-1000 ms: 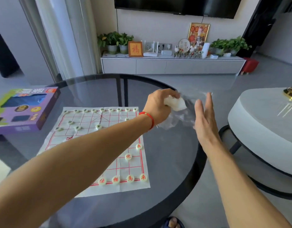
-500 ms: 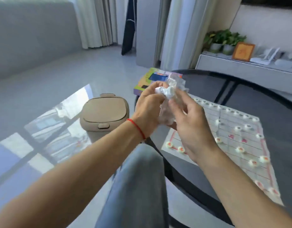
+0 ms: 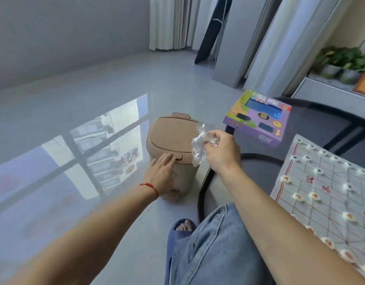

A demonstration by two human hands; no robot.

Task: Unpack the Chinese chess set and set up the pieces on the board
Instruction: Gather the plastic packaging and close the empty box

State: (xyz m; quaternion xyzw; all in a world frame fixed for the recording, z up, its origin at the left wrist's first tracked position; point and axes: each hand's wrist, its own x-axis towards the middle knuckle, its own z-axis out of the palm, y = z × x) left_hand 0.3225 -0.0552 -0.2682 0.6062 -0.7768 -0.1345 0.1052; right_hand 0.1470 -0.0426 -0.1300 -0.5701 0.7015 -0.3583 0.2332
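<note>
My right hand (image 3: 221, 153) is shut on a crumpled clear plastic bag (image 3: 199, 148), held in the air just right of a beige lidded bin (image 3: 171, 136) on the floor. My left hand (image 3: 162, 171), with a red string on the wrist, lies flat with its fingers apart on the bin's front edge, fingertips at the lid's push tab. At the right, the white cloth chess board (image 3: 321, 182) with red lines lies on the round dark glass table (image 3: 321, 122), with several round white pieces (image 3: 297, 196) standing on it. The purple chess set box (image 3: 259, 118) sits at the table's far edge.
A glossy grey floor spreads to the left, reflecting a window. My denim-clad knee (image 3: 214, 249) and a foot in a blue slipper (image 3: 182, 229) are below the hands. Curtains and a low cabinet with plants (image 3: 346, 58) stand beyond the table.
The view has swung left from the table to the floor bin. My left hand let go of the plastic bag and dropped onto the bin's lid; my right hand now holds the bag alone.
</note>
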